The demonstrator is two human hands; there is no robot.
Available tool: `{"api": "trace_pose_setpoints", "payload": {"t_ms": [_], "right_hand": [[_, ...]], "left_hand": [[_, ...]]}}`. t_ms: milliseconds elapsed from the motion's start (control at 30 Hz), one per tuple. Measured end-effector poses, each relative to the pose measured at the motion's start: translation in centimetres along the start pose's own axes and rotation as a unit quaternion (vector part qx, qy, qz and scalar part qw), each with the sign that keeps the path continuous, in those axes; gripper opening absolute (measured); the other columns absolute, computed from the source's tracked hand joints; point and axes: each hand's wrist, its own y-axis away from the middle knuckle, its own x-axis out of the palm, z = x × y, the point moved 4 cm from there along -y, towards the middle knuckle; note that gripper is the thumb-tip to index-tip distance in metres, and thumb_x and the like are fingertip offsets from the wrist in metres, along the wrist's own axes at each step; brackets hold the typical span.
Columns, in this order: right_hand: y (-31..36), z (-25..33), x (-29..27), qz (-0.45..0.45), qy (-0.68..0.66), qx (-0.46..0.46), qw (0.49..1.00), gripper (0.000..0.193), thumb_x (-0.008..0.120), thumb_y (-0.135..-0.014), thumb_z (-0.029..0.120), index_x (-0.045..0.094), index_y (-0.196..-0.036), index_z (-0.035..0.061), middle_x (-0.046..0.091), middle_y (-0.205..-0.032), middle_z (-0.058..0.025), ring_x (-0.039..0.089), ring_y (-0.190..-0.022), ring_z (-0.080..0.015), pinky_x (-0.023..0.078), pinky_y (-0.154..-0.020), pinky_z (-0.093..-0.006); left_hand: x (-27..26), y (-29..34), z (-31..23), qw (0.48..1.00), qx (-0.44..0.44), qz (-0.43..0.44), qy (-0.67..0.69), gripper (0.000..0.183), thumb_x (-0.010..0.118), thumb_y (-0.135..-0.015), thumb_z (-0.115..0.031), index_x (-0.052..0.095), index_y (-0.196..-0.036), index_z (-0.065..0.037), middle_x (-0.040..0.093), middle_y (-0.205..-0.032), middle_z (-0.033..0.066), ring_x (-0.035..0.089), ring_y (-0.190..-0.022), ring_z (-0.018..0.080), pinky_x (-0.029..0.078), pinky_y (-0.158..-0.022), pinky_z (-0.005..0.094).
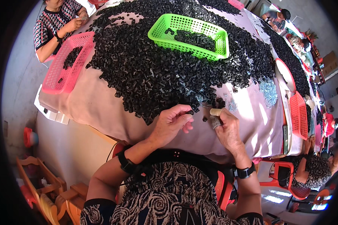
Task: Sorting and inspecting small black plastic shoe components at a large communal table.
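Over the near edge of the cloth-covered table, my left hand [172,123] pinches a small black plastic piece [190,112] between thumb and fingertips. Just to its right, my right hand [228,129] has its fingers curled together. A tan cover [215,111] and a greyish wrap [215,122] are on its fingers. Whatever that hand may hold is too small to make out. Beyond both hands spreads a large heap of small black plastic pieces [139,78]. Thin metal springs [268,93] lie in a pile to the right, with more scattered along the heap's near side.
A green basket [187,48] holding black pieces rests on the heap. At the left edge stands a pink basket [73,63]. A white basin [284,75] and a red basket [298,115] are at the right. Other people sit around the tables; wooden stools [50,187] stand lower left.
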Motion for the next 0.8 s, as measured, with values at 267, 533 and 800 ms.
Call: {"api": "trace_pose_setpoints", "payload": {"t_ms": [267,533,800], "right_hand": [[-0.1,0.2,1.2,0.032,0.077,-0.035,0.996,0.044,0.056,-0.064,-0.014,0.061,-0.103,0.0064,0.056,-0.089,-0.0112,0.059,-0.077,-0.0341,0.049,-0.066,-0.0401],[-0.1,0.1,1.4,0.051,0.117,-0.080,0.989,0.044,0.064,-0.059,-0.010,0.063,-0.099,0.0075,0.055,-0.082,-0.0076,0.060,-0.076,-0.0280,0.050,-0.068,-0.0371],[-0.4,0.1,1.1,0.072,0.095,-0.114,0.986,0.038,0.068,-0.057,-0.005,0.062,-0.092,0.0076,0.054,-0.077,-0.0073,0.059,-0.073,-0.0275,0.050,-0.064,-0.0359]], "left_hand": [[0.2,0.1,0.1,1.000,-0.006,0.004,0.004,0.023,0.053,-0.093,-0.010,0.054,-0.115,-0.001,0.063,-0.090,0.0084,0.063,-0.073,0.0131,0.054,-0.064,0.0268],[0.6,0.3,0.2,1.000,-0.023,0.011,0.006,0.022,0.054,-0.093,-0.009,0.055,-0.113,0.000,0.063,-0.089,0.0078,0.063,-0.073,0.0127,0.054,-0.064,0.0263],[1.0,0.4,1.0,0.999,-0.037,0.031,0.009,0.022,0.053,-0.093,-0.009,0.055,-0.113,0.000,0.062,-0.089,0.0066,0.063,-0.074,0.0122,0.054,-0.064,0.0257]]}}
